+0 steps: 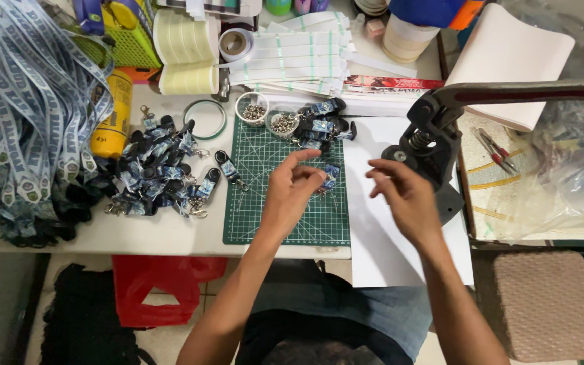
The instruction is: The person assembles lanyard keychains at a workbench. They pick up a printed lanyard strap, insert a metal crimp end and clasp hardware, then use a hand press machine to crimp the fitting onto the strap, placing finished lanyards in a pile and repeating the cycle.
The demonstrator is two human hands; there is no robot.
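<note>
Keychain strap [331, 175] sits pinched in the left hand [290, 189] over the green cutting mat [272, 223]; the right hand [403, 196] hovers half-open, empty, beside the black press [427, 145].

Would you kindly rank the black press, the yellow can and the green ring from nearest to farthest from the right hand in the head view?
From the right hand:
1. Black press, just beyond it.
2. Green ring, far left, past the mat.
3. Yellow can, farther left still.

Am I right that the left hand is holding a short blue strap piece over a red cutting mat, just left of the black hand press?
Not quite: the head view shows the cutting mat is green, not red. The left hand does hold the short blue strap piece over it, left of the black hand press.
</note>
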